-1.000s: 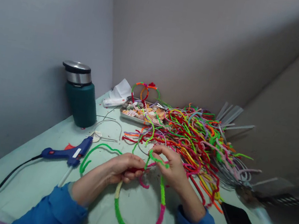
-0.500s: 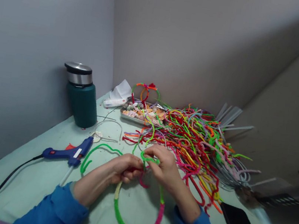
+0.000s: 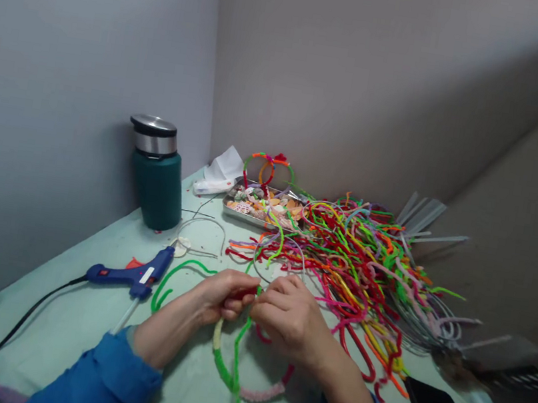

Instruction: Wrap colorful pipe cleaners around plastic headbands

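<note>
The left hand (image 3: 221,297) pinched the multicoloured ring (image 3: 260,395) at the tabletop's (image 3: 51,334) near middle. The green strand (image 3: 237,352), earlier curled upward, now hung across it. The right hand (image 3: 289,316) bunched its fingers there, its exact grip hidden.

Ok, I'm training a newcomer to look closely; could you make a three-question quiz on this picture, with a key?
1. True or false: the bottle stands beyond the glue gun, and neither hand touches it.

2. Which of these does the left hand hold?
A) the glue gun
B) the ring
C) the tray

3. Fill the gap: the strand that hangs down from between the left hand and the right hand is ____ in colour.

Key: 1. True. 2. B. 3. Green.
</note>
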`<state>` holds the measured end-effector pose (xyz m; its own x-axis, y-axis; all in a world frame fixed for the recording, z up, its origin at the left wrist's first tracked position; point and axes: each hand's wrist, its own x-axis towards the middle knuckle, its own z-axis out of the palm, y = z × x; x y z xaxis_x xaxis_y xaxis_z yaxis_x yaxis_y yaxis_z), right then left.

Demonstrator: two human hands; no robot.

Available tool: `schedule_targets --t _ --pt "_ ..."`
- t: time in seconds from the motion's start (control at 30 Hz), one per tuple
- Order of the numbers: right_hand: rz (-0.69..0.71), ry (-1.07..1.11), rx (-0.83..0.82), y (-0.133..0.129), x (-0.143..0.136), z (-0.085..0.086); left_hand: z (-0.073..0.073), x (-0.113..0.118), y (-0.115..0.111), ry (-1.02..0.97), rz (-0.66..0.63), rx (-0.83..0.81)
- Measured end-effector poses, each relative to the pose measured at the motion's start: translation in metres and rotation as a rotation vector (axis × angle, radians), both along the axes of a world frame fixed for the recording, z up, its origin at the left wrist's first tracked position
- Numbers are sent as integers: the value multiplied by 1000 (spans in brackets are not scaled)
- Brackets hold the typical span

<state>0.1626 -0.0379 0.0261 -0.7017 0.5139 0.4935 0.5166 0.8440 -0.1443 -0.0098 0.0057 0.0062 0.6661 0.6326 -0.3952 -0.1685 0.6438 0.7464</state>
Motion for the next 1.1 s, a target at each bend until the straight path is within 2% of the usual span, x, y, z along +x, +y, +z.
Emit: schedule_targets --t 0.07,0.13,0.23,0.3,0.33,0.43,0.53,0.6,0.67,0.9,1.1 --pt "33 116 -68 -1 3 4 1 -1 -2 -27 17 78" --pt "30 330 -178 -1 8 8 3 -2 -5 -32 27 158" --pt "-178 757 -398 5 17 8 9 -4 -8 -20 37 200" --pt "-314 912 -621 10 21 1 12 -5 -9 -20 60 212" --pt "-334 934 -759 13 22 -4 13 -5 -9 -19 74 220" --pt "-215 860 -1176 16 20 -19 13 -5 -9 6 146 278" --pt "6 722 -1419 13 14 -27 12 -4 -9 80 210 381" --pt "138 670 -1477 10 9 -28 12 -2 -10 142 215 463" --pt "203 650 -1512 7 6 -30 13 1 -11 177 242 555" --pt "204 684 -1467 6 7 -38 5 7 -13 168 385 832" --pt "283 747 -1494 6 12 -40 3 6 -14 209 354 947"
